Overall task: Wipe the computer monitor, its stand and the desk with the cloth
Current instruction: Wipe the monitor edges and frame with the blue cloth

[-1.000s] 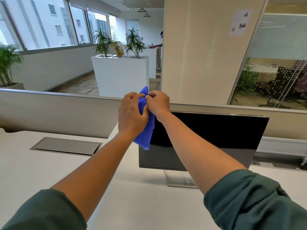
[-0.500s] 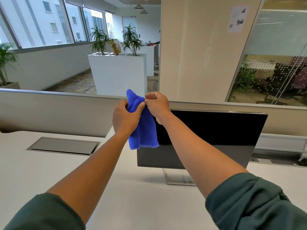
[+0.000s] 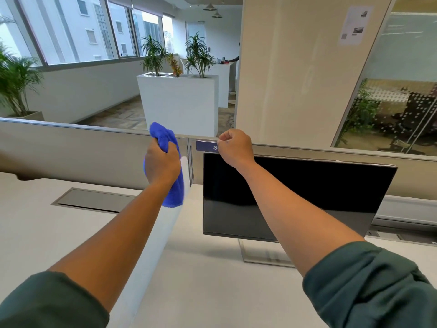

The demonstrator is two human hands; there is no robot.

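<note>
A dark monitor stands on a silver stand on the white desk. My left hand grips a bunched blue cloth in the air, left of the monitor. The cloth sticks out above my fist and hangs down below it. My right hand is curled into a fist at the monitor's top left corner, and I see nothing in it.
A low grey partition runs behind the desk, with a small blue label on it. A grey cable hatch is set into the desk at left. A white divider splits the desk. Planters stand beyond.
My hands have parted. The right hand has let go of the cloth and moved right to the monitor's top corner. The left hand keeps the cloth, now bunched.
</note>
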